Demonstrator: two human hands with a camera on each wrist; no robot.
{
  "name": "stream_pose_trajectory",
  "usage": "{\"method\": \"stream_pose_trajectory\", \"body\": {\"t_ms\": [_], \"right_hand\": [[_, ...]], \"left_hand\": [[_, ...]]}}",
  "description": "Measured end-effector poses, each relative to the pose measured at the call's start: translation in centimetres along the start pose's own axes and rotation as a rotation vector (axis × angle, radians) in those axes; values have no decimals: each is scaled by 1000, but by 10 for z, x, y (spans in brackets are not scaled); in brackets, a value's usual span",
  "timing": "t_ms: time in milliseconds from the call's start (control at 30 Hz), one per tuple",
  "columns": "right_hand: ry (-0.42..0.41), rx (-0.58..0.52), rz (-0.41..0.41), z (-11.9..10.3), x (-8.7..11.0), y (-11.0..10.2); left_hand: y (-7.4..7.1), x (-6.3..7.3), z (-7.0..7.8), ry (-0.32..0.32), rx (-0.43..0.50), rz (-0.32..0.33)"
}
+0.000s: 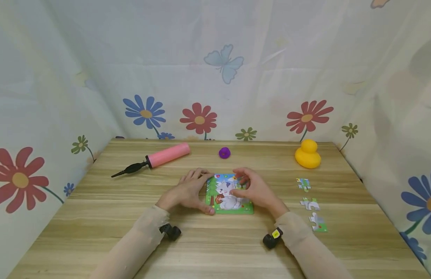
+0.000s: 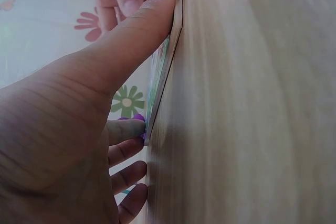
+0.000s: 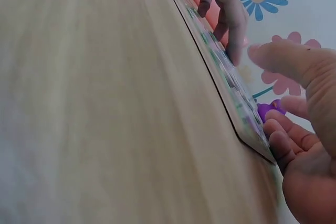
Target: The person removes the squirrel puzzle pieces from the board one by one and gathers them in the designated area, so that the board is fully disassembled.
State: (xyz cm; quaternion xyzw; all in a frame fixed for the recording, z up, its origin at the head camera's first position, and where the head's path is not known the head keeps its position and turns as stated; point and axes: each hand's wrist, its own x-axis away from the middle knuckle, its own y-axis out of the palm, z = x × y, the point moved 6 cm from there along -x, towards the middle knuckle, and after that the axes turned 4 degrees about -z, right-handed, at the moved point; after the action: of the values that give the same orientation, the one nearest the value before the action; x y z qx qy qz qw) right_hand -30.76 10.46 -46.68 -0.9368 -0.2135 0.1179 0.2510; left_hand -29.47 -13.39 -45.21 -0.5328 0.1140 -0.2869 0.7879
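Observation:
A jigsaw puzzle [image 1: 229, 203] of a white cartoon animal lies on the wooden table in a thin board. My left hand [image 1: 192, 190] spans its left side, the thumb resting at the near left corner and the fingers spread at the far left one. Over the right part is my right hand [image 1: 255, 190], its thumb apart from its bent fingers; nothing shows between them. In the right wrist view, the right fingers [image 3: 286, 140] are beside the board's edge [image 3: 247, 142]. Three loose jigsaw pieces [image 1: 310, 204] lie in a column to the right.
A yellow rubber duck [image 1: 307, 155] stands at the far right. Toward the back left lies a pink hand pump [image 1: 169, 154] with a black nozzle. Beyond the puzzle is a small purple object [image 1: 224, 152]. Flower-printed curtains [image 1: 166, 77] enclose the table's back and sides.

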Motion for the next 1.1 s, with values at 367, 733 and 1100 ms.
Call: {"method": "stream_pose_trajectory", "body": {"t_ms": [367, 733, 1100], "right_hand": [[16, 190, 12, 0, -2, 4], [53, 232, -38, -1, -4, 7], [55, 199, -53, -1, -3, 7]], "left_hand": [[0, -1, 0, -15, -1, -13], [0, -2, -1, -15, -12, -16], [-2, 0, 2, -5, 3, 1]]}}
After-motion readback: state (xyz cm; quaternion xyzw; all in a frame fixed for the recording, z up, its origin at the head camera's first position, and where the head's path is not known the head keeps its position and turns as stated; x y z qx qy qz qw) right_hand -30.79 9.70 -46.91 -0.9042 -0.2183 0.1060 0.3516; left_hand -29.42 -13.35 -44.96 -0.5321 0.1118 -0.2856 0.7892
